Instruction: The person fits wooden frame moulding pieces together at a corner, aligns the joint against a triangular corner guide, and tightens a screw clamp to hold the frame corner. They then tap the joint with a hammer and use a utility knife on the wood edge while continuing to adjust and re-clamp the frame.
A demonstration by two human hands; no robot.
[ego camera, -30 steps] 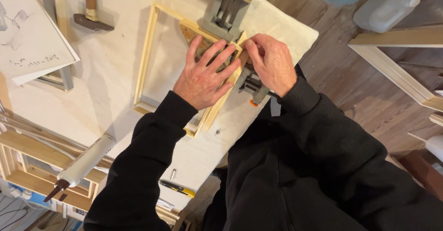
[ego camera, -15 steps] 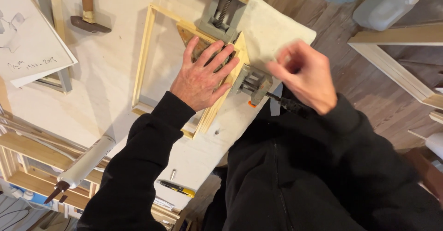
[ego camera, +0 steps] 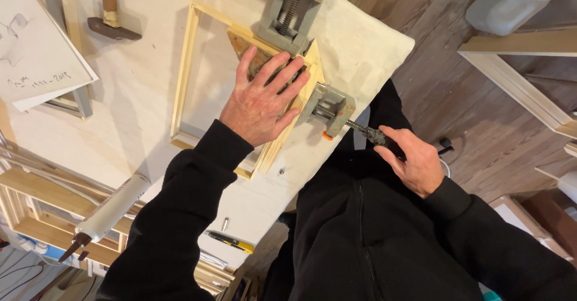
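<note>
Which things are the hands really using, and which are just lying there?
In use:
left hand flat on the wooden frame
right hand on the corner clamp handle

Lying about:
hammer
white tube
yellow pen
plastic jug

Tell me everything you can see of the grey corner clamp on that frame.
The corner clamp is grey metal with two screw vises at right angles, seated on one corner of the pale wooden frame lying flat on the white table. One threaded screw runs up toward the table's far edge; the other points toward the person. The left hand presses flat beside it, and the right hand grips the nearer screw's dark handle.
</note>
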